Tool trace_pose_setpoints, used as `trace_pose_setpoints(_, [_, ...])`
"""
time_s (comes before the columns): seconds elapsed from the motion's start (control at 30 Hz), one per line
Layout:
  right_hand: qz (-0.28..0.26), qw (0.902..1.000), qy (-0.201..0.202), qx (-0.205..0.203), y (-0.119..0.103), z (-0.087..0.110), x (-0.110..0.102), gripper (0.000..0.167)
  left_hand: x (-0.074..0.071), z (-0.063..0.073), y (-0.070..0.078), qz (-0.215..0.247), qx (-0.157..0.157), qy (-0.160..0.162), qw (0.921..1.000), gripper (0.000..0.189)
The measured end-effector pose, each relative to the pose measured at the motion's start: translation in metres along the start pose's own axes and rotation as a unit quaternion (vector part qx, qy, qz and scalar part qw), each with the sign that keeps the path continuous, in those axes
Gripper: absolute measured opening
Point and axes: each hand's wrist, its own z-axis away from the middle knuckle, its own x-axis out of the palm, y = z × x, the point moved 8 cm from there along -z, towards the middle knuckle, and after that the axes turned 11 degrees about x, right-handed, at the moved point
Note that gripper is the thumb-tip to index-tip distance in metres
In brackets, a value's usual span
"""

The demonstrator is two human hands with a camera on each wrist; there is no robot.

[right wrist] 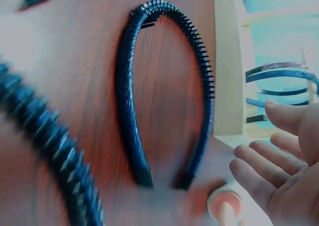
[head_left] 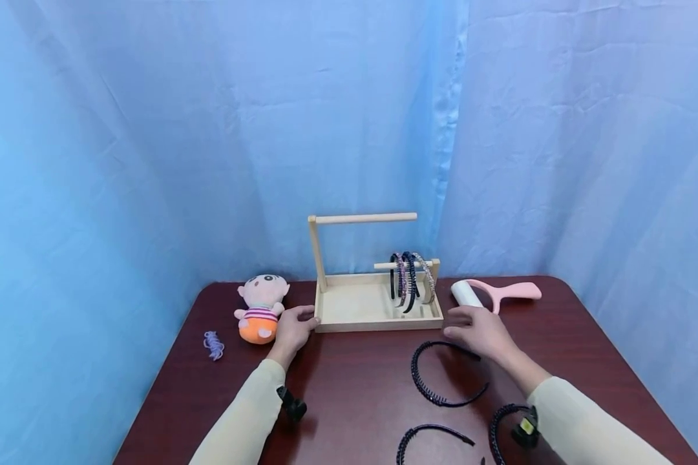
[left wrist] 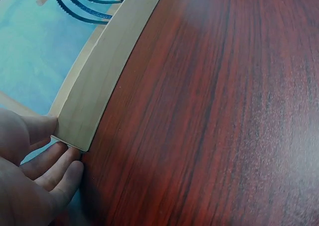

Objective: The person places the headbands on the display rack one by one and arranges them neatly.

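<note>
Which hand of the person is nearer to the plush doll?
Left. The left hand is just beside the plush doll; the right hand is farther, by the right end of the wooden tray.

Pale blue curtains (head_left: 267, 129) behind and at both sides; red-brown wood-grain table (head_left: 360, 394), rounded far corners, soft sheen.

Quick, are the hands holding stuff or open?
Left hand: touching the pale rectangular wooden tray; can't tell if gripping.
Right hand: open, holding nothing.

Smooth, matt wood is seen in the rack (head_left: 355, 326); glossy, ridged plastic in the headband (right wrist: 124, 86) before it.
</note>
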Motion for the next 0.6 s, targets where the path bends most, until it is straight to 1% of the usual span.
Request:
trace_pose_setpoints(0.17, [-0.012, 0.9997, -0.010, -0.018, 0.002, 0.029, -0.028, 0.049, 0.000, -0.002, 0.001, -0.004, 0.003, -0.003, 1.0000, 0.039])
trace_pose_setpoints(0.33, [0.003, 0.9993, -0.014, -0.034, 0.007, 0.062, -0.051, 0.043, 0.000, -0.003, 0.001, -0.002, 0.009, -0.009, 0.9999, 0.039])
trace_pose_setpoints(0.47, [0.010, 0.9984, -0.034, -0.044, 0.018, 0.090, -0.057, 0.041, 0.000, -0.003, 0.000, -0.001, 0.007, -0.010, 0.9999, 0.039])
trace_pose_setpoints(0.6, [0.015, 0.9963, -0.063, -0.057, 0.037, 0.118, -0.055, 0.040, 0.000, -0.003, 0.004, -0.021, 0.018, -0.013, 0.9995, 0.039])
